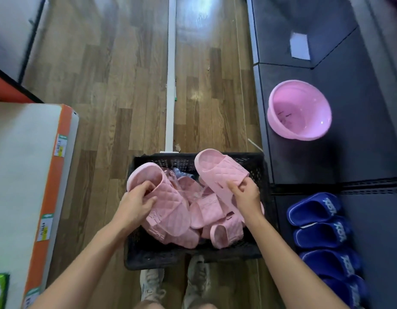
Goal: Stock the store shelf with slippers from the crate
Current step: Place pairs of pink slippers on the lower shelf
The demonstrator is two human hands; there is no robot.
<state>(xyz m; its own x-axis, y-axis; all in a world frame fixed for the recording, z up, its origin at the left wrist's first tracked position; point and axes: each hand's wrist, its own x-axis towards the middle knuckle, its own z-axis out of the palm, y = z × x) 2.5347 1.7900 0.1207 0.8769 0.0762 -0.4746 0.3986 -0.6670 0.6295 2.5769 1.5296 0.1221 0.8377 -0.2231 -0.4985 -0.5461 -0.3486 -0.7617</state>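
Note:
A black plastic crate (166, 159) stands on the wooden floor in front of my feet, holding several pink quilted slippers (206, 214). My left hand (135, 201) grips one pink slipper (168, 199) by its strap, over the crate's left side. My right hand (245, 194) pinches the edge of a second pink slipper (219, 168), raised above the crate's right side. The dark shelf (360, 157) lies to the right of the crate.
On the dark shelf sit a pink basin (300, 110) and, nearer to me, a row of blue slippers (322, 233). A white and orange shelf (28, 166) with price tags stands at the left. A white strip (170, 85) runs along the floor.

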